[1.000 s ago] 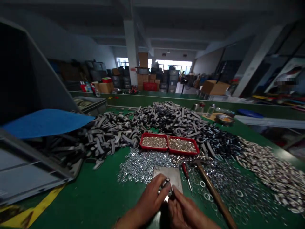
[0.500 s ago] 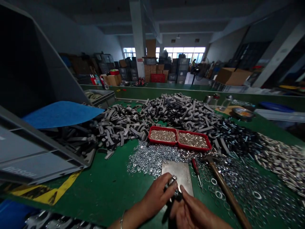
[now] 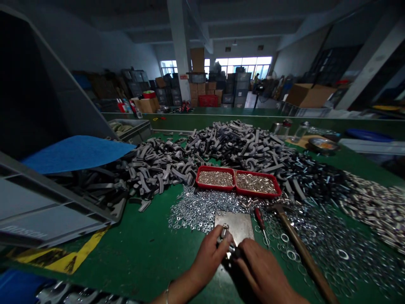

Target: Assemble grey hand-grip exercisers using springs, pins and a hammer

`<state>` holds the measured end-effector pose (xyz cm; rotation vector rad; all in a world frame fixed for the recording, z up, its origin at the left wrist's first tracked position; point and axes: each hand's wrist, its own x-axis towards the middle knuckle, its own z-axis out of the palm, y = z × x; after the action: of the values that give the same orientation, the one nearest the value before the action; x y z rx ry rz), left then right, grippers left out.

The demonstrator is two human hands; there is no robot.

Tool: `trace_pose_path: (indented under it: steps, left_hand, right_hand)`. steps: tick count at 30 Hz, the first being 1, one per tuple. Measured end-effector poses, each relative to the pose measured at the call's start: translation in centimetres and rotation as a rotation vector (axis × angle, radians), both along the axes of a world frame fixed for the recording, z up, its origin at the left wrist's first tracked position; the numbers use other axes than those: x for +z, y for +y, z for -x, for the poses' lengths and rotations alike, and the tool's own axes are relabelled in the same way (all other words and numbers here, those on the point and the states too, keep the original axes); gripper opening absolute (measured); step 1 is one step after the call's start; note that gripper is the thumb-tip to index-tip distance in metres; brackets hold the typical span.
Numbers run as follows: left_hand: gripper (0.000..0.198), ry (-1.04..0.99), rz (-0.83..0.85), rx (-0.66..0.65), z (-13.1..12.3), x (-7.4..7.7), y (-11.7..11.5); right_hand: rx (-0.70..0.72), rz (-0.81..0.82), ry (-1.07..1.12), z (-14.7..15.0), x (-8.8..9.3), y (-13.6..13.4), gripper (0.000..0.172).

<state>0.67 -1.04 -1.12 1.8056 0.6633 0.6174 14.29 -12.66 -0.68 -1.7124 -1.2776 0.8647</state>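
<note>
My left hand is closed around a small shiny metal fitting, whose ribbed round end sticks up between thumb and fingers. My right hand is curled over a dark piece at the fitting's lower right side; fingers hide much of it, and I cannot tell whether the two parts are joined. Both hands are close together over the near part of a flat metal plate. Just right of the plate lies a red-handled screwdriver, and beyond it a hammer with a wooden handle.
Loose nuts spread behind the plate, below two red trays of small metal parts. Grey handle-like parts are heaped farther back. Rings and metal sleeves cover the right. A tilted grey crate stands left.
My right hand has turned from palm-up to back-up, and its fingers have closed over the dark piece. In my left hand the metal fitting now stands more upright.
</note>
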Motion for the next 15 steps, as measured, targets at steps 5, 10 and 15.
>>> trace_pose_path:
  steps: [5, 10, 15]
  left_hand:
    - [0.026, 0.002, -0.136, -0.146, 0.0, 0.1, 0.2]
    - [0.028, 0.024, 0.056, -0.002, -0.5, 0.0, -0.1]
    - [0.017, -0.124, -0.145, -0.132, -0.5, 0.8, -0.4]
  right_hand:
    - [0.245, 0.351, 0.600, 0.5, 0.3, -0.2, 0.078]
    - [-0.017, 0.012, -0.103, -0.7, 0.3, -0.1, 0.048]
    - [0.214, 0.249, 0.293, 0.0, 0.2, 0.0, 0.077]
